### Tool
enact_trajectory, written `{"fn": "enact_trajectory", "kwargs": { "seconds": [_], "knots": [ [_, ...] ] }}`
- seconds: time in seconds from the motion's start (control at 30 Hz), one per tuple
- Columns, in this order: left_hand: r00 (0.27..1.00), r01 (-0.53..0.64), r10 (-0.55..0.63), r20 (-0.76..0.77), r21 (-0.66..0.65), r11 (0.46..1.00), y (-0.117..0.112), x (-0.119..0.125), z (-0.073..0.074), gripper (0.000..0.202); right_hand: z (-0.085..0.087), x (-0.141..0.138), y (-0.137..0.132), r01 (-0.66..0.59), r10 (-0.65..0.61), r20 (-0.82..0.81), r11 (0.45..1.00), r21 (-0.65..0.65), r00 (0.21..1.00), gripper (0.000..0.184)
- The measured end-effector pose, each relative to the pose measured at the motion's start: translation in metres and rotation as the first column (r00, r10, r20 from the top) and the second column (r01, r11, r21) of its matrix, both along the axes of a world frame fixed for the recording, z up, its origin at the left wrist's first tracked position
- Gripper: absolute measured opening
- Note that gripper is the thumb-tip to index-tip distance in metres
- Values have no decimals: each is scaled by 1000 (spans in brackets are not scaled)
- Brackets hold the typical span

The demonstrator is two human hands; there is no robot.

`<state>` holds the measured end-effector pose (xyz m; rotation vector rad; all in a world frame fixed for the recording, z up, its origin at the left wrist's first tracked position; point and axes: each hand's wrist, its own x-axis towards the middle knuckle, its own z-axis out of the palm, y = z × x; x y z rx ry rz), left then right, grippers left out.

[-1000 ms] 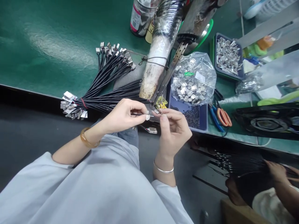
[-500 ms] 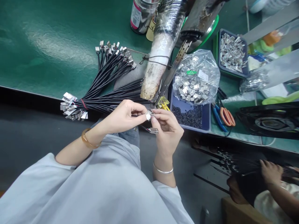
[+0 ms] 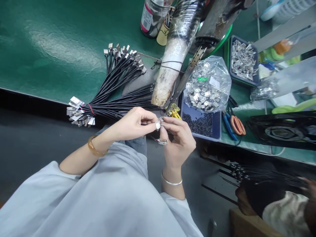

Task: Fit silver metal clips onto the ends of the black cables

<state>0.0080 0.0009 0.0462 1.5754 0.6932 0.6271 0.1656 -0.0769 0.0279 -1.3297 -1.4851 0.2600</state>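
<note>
My left hand (image 3: 134, 125) and my right hand (image 3: 179, 140) meet fingertip to fingertip just in front of the bench edge. Both are closed in a pinch on a small metal clip (image 3: 161, 120) at the end of a thin black cable. A second clip (image 3: 162, 142) hangs just below my right thumb. Right behind my hands lies a bundle of black cables (image 3: 116, 98) with metal clips on their ends, tied with a red band. A blue tray (image 3: 201, 123) of tiny dark parts sits just right of my hands.
A clear bag of metal clips (image 3: 208, 85) rests on the tray, with another tray of clips (image 3: 242, 61) behind. A wrapped machine arm (image 3: 172, 62) leans over the green bench (image 3: 49, 49). Orange-handled pliers (image 3: 234, 123) lie right. Another person (image 3: 278, 204) sits at lower right.
My right hand has slid left and closed in against my left fingertips. The view has shifted slightly. The other person's hand at lower right has moved toward the frame edge.
</note>
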Motion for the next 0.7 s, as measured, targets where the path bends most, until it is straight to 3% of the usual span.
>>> {"fn": "enact_trajectory", "kwargs": {
  "seconds": [0.1, 0.23, 0.3, 0.43, 0.53, 0.7],
  "knots": [
    [996, 82, -81, 38, -30, 996, 3, -4, 1, 23, 0, 0, -2, -3, -3, 101, 998, 59, 995, 20],
    [985, 122, -108, 132, -100, 987, 7, -8, 7, 14, -3, 2, 3, -28, 18, -145, 998, -64, 989, 7],
    [984, 72, -51, 169, -121, 990, 5, -6, 10, 9, -6, 3, 6, 22, -31, -212, 999, -46, 977, 5],
    [966, -135, 166, 197, -162, 977, -2, 4, 7, 12, -8, 2, 7, 140, -114, -163, 977, 159, 980, 11],
    [955, -212, 236, 181, -143, 967, -5, 10, 2, 12, -7, 1, 5, 121, -111, -50, 958, 262, 993, 18],
    [946, -256, 274, 174, -119, 959, -6, 13, 0, 10, -7, 2, 4, 44, -75, 92, 951, 307, 993, 20]
  ]
}}
